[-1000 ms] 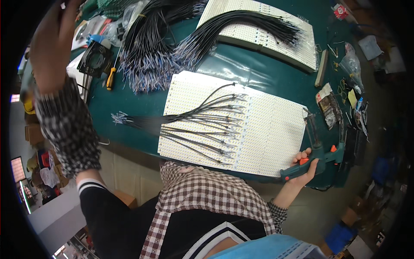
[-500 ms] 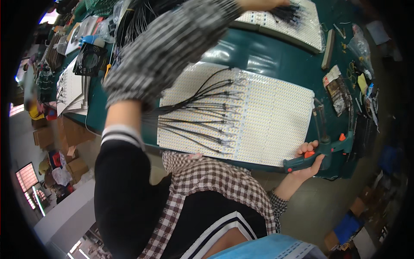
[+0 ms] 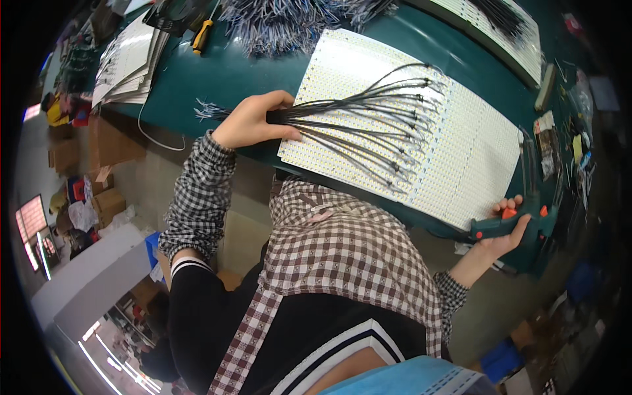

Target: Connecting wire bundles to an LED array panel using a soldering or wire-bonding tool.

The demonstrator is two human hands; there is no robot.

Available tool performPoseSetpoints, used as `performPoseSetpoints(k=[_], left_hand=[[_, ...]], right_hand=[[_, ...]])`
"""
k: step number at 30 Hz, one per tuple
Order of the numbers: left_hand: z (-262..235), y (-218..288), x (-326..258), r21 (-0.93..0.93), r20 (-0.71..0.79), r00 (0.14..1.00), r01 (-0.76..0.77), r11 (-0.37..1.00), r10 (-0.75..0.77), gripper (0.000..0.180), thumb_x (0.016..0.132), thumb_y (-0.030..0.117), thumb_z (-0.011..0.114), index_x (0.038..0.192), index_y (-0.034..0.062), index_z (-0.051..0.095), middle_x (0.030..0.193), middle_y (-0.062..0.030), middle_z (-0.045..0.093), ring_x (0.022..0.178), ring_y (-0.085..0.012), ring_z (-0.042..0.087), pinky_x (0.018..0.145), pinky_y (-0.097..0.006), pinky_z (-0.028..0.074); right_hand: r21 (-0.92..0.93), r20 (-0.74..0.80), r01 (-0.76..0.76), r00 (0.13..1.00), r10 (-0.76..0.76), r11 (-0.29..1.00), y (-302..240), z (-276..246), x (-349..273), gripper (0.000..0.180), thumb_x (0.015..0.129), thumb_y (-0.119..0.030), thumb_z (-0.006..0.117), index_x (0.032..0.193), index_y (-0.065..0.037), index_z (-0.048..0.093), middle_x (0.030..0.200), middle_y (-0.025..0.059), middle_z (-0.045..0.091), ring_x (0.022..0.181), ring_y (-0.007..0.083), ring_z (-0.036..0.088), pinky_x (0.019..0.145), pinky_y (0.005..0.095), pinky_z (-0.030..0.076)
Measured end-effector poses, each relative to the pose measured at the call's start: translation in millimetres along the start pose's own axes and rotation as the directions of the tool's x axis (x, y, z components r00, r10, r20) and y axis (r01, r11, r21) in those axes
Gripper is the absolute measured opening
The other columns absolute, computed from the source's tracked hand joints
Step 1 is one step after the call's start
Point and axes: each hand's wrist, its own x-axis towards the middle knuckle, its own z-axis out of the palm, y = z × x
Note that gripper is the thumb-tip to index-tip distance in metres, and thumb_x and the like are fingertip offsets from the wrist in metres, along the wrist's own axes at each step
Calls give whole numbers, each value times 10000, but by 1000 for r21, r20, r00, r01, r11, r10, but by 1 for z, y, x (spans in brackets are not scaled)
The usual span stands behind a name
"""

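A white board with rows of small yellowish dots (image 3: pixel 471 148) lies on the table before me. Thin black wires (image 3: pixel 342 126) fan out across its left half toward a row of contacts at the middle. My left hand (image 3: pixel 253 122) is closed round the gathered wires at the board's left edge, thumb below and fingers above. Their stripped-looking blue and white ends (image 3: pixel 209 110) stick out behind it. At the board's near right corner, my right hand (image 3: pixel 503 240) grips the handle of a dark green glue gun (image 3: pixel 495 228) with an orange trigger; its nozzle is hard to make out.
On the green table (image 3: pixel 260 72), a large heap of wires (image 3: pixel 280 25) lies at the back. A yellow-handled screwdriver (image 3: pixel 203 36) and stacked white boards (image 3: pixel 128 62) are to the left. Another stack of boards bearing black wires (image 3: pixel 497 33) stands at the far right.
My left hand has come back from the wires at the far right and closed round the bundle on the near board. My right hand keeps hold of the glue gun. The view has shifted.
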Motion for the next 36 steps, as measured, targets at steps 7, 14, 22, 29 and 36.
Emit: performPoseSetpoints(k=[7,14,22,29,36], left_hand=[[7,23,5,-154,-103,972,195,969,-212,338,736,156,749,944,-51,583,677,-32,591,524,-62,506,450,-222,409],[-23,26,-28,-376,-135,973,124,918,-186,263,755,48,711,939,-34,541,798,7,561,764,-39,505,664,-195,411],[-22,-13,-51,590,-578,766,152,793,283,327,757,132,717,1020,-8,583,878,-85,604,809,-173,542,739,-278,436],[91,16,-66,-730,-483,545,180,659,-685,257,839,224,672,883,-8,571,703,-67,622,566,-96,583,530,-194,449],[124,24,-45,-778,-628,517,-429,458,-582,323,825,61,654,1078,-12,469,1010,-94,606,876,-132,600,755,-249,504]], right_hand=[[50,43,20,999,-22,999,13,-15,21,430,879,-352,575,1082,20,502,888,82,554,794,178,525,704,295,453],[-6,62,72,996,-72,997,11,5,11,431,876,-357,575,1077,17,503,862,77,564,797,180,537,696,290,460],[-27,148,-9,989,13,1000,28,26,23,444,875,-372,578,1064,20,494,865,75,546,784,177,533,686,286,469],[38,211,-24,977,15,999,32,24,28,429,881,-357,575,1066,20,488,858,79,538,781,178,528,677,279,470],[162,277,-107,959,59,981,34,18,25,446,871,-377,590,1076,4,481,862,74,526,770,172,515,688,284,470]])
